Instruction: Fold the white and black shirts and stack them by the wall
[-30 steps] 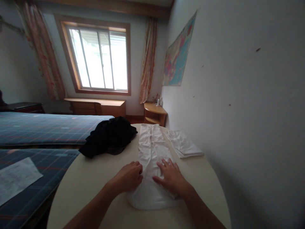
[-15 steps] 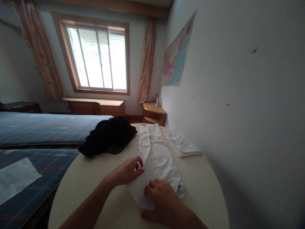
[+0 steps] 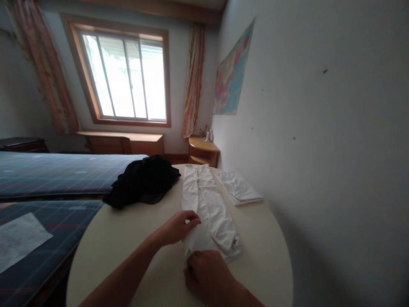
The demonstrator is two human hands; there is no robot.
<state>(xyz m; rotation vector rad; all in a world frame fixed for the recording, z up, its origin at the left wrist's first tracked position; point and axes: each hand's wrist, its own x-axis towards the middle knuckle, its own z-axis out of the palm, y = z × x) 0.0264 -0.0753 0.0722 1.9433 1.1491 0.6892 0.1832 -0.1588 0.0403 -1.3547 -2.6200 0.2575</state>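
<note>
A white shirt [image 3: 207, 200], folded into a long wrinkled strip, lies lengthwise on the round cream table [image 3: 134, 251]. At its left edge, my left hand [image 3: 180, 228] has thumb and fingertips drawn together on the cloth. My right hand [image 3: 209, 275] is closed at the near left corner of the shirt, pinching the hem; its palm hides part of that end. On the strip's right side, a bunched fold of cloth lies near the bottom. A second white garment [image 3: 239, 187], folded flat, rests to the right, apart from both hands.
A heap of black clothing [image 3: 145, 181] covers the table's far left edge. Beds with blue plaid mattresses [image 3: 70, 172] stand to the left, a paper sheet [image 3: 22, 238] on the nearer one. A white wall [image 3: 287, 170] runs along the right. A corner shelf [image 3: 204, 145] is behind.
My right hand has moved from lying on the shirt to gripping its near left corner. My left hand has shifted slightly right and closed on the left edge. The shirt's near end has been drawn up.
</note>
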